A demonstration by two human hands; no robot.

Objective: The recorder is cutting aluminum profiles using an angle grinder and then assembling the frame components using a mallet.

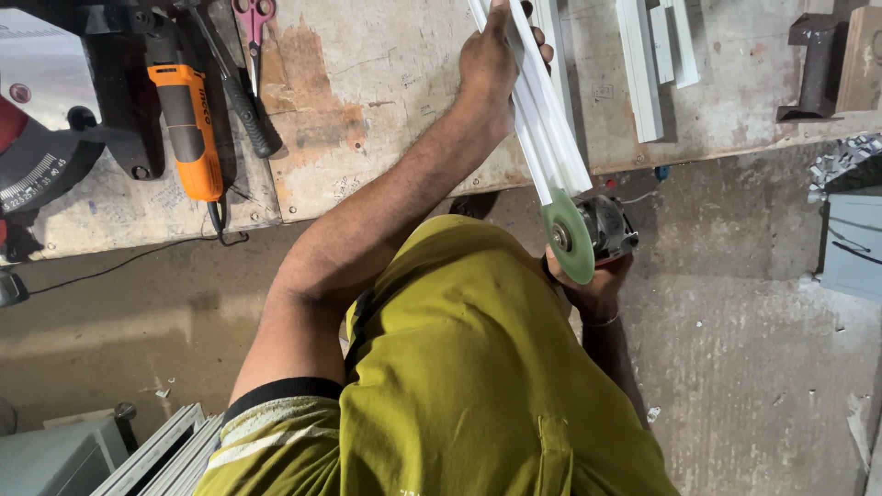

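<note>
My left hand (487, 60) grips a long white plastic profile (551, 138) that lies slanted over the front edge of the worn workbench (386, 92). My right hand (597, 294), with a thin bracelet at the wrist, is wrapped around a small angle grinder (606, 228) just below the bench edge. The grinder's greenish disc (568, 241) meets the lower end of the profile. My olive shirt fills the bottom middle of the view and hides my right forearm.
On the bench's left lie an orange power tool (188, 119), a black-handled tool (243, 101), pink scissors (253, 18) and a mitre saw (37, 138). Short white profile pieces (643, 64) and a dark metal bracket (813, 64) sit at right. Stacked profiles (165, 450) lie on the concrete floor.
</note>
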